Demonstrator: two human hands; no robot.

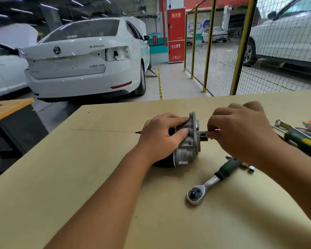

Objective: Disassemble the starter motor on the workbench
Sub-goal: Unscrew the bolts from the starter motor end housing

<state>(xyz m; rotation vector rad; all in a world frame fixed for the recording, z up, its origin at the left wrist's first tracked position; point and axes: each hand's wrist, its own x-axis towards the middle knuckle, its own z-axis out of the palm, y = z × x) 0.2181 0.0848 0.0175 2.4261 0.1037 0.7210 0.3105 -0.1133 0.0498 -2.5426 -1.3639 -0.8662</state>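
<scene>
Head view, one starter motor [185, 141], two hands, left hand [162, 137], right hand [241, 132], one ratchet [205, 186]

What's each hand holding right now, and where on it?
Left hand grips the starter motor around its body, behind the flange. Right hand pinches a thin rod protruding from the flange end.

white car [83, 65] boot lid: "SUPERB" | red cabinet [176, 35]: "消火栓", "灭火器箱", "火警119"
</scene>
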